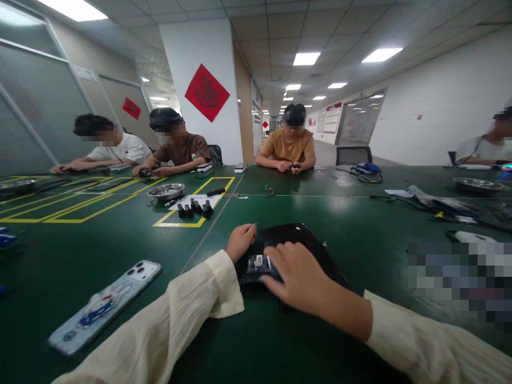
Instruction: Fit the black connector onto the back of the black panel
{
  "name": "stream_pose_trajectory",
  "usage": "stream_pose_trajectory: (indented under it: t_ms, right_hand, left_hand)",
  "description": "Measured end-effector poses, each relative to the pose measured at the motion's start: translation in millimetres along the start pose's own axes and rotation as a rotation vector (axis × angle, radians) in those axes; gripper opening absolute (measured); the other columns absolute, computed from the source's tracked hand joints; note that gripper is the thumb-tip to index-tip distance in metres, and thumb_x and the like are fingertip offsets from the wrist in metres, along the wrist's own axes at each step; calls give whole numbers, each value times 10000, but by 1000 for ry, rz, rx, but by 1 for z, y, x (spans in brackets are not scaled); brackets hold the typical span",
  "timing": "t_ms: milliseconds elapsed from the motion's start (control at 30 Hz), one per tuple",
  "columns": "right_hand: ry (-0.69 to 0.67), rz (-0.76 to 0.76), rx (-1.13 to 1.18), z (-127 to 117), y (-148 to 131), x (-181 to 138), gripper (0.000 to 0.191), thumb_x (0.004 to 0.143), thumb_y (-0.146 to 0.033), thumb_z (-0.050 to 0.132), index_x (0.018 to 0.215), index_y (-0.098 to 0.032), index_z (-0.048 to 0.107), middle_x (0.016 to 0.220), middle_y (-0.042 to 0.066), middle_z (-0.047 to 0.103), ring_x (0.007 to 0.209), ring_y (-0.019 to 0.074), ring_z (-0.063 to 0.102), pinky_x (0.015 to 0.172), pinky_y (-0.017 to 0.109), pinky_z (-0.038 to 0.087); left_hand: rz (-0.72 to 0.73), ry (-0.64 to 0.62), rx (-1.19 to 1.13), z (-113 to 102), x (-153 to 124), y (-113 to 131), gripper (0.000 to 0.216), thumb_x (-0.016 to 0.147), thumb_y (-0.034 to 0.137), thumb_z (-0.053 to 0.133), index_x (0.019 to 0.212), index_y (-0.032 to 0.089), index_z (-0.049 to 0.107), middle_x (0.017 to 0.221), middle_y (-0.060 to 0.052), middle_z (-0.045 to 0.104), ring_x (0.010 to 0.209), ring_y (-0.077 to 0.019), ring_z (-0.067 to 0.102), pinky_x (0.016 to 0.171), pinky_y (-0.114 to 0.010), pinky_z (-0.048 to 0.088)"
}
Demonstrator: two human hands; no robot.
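A glossy black panel-like casing [298, 233] lies on the green table in front of me. On its near left part sits a small clear plastic packet [257, 263] with a white piece inside. My left hand [240, 242] is closed at the casing's left edge, its fingers curled; what they hold, if anything, is hidden. My right hand [300, 274] bends over the casing, thumb and fingers around a small dark object [275, 272] beside the packet. The palm covers most of that object, so its kind does not show.
A phone in a cartoon case [106, 306] lies to my left. Beyond are several black cylindrical parts [195, 208] on white paper and a metal bowl [166, 191]. Cables and plastic bags [434, 202] lie on the right. A person in a yellow-brown shirt [290, 146] sits opposite; others sit left and right.
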State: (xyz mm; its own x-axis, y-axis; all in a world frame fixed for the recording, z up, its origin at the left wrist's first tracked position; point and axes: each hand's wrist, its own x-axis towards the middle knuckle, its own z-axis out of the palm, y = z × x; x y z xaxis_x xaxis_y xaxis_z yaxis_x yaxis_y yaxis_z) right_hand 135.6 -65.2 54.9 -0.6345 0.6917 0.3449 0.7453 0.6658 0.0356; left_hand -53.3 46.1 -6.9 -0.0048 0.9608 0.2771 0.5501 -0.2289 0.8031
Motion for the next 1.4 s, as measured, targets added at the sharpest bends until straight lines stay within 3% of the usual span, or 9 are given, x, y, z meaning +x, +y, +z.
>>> stream_pose_trajectory:
  t_ms: [67, 200, 367, 467, 533, 633, 833, 1200, 1400]
  right_hand:
    - [4, -138, 22, 14, -23, -2, 469, 829, -482, 450, 1228, -234, 447, 1090, 119, 572, 946, 271, 536, 762, 423, 412]
    - [-40, -177, 19, 40, -38, 1, 448, 847, -354, 447, 1268, -203, 412, 1098, 133, 548, 888, 248, 548, 684, 372, 447]
    - [-108, -310, 171, 18, -41, -1, 541, 823, -319, 471, 1345, -297, 335, 965, 83, 583, 750, 189, 565, 593, 285, 437]
    - [-157, -189, 451, -11, -31, -2, 495, 824, -272, 458, 1311, -335, 393, 916, 42, 602, 712, 144, 568, 613, 251, 435]
    - [-282, -45, 741, -25, -13, 5, 406, 837, -262, 424, 1239, -293, 478, 867, 12, 605, 640, 96, 560, 599, 215, 443]
    - [-455, 334, 1021, -31, 28, 20, 372, 842, -286, 369, 1196, -254, 479, 633, -46, 503, 388, 52, 446, 396, 175, 390]
    - [-301, 709, 1018, -22, 97, 30, 303, 834, -257, 368, 1132, -247, 420, 529, -78, 418, 306, 52, 365, 313, 168, 356]
    - [-303, 684, 1210, -16, 110, 26, 255, 863, -269, 391, 1114, -248, 354, 605, -60, 488, 369, 63, 450, 392, 198, 431]
    - [-357, 582, 1269, -17, 115, 22, 270, 883, -303, 419, 1132, -235, 341, 649, -43, 521, 416, 55, 492, 369, 136, 319]
  left_hand:
    - [-13, 11, -35, 0, 1, -1, 359, 779, 450, 390, 548, 188, 472, 400, 48, 434, 403, -103, 403, 468, -230, 301]
    - [-64, 20, -149, -1, 1, 2, 344, 773, 434, 394, 538, 188, 444, 379, 60, 392, 375, -89, 359, 447, -220, 287]
    - [-93, 13, -252, -2, 0, 6, 329, 757, 432, 419, 540, 186, 433, 371, 69, 369, 354, -77, 332, 422, -211, 266]
    - [-92, 12, -263, -2, 0, 4, 328, 753, 434, 426, 542, 184, 442, 375, 67, 376, 358, -76, 338, 425, -208, 272]
    - [-83, 17, -252, -1, 1, 3, 331, 752, 435, 426, 538, 183, 446, 376, 66, 378, 361, -77, 339, 427, -209, 273]
    - [-76, 21, -244, -1, 1, 1, 332, 749, 437, 429, 535, 184, 447, 383, 64, 388, 366, -80, 353, 429, -211, 277]
    - [-77, -9, -224, -1, 0, 4, 333, 755, 445, 425, 545, 187, 448, 374, 68, 387, 361, -80, 350, 433, -214, 282]
    - [-64, -47, -185, -2, -1, 7, 342, 758, 458, 428, 549, 187, 449, 377, 65, 401, 364, -82, 365, 448, -218, 300]
    - [-50, -40, -158, -1, -1, 5, 345, 763, 454, 423, 547, 187, 451, 377, 64, 406, 366, -85, 373, 456, -219, 309]
